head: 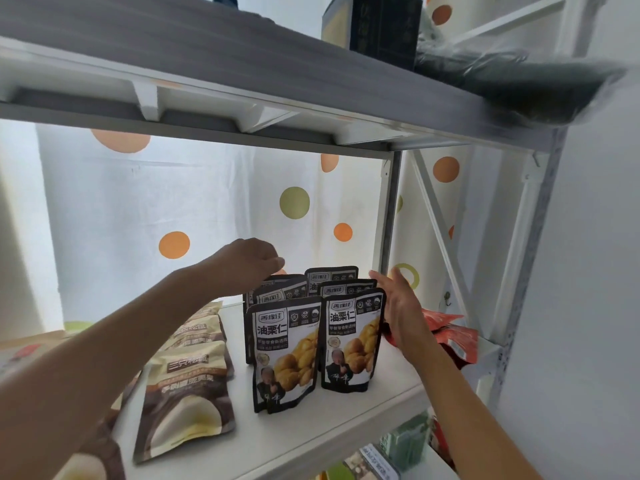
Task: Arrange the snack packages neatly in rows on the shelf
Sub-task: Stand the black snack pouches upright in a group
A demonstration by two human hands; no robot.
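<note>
— Where are the packs?

— I see black stand-up chestnut pouches [287, 351] upright in two rows on the white shelf board [346, 414], brown-and-cream pouches [188, 386] lined up to their left.

— And the hands?

— Right hand [398, 306] flat, fingers straight, against the right row. Left hand [252, 261] reaches over the back pouches, fingers curled; whether they pinch one, I can't tell.

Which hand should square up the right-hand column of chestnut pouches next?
Probably the right hand: its open palm lies alongside the right column's front pouch. The left hand is over the left column's back pouches.
</note>
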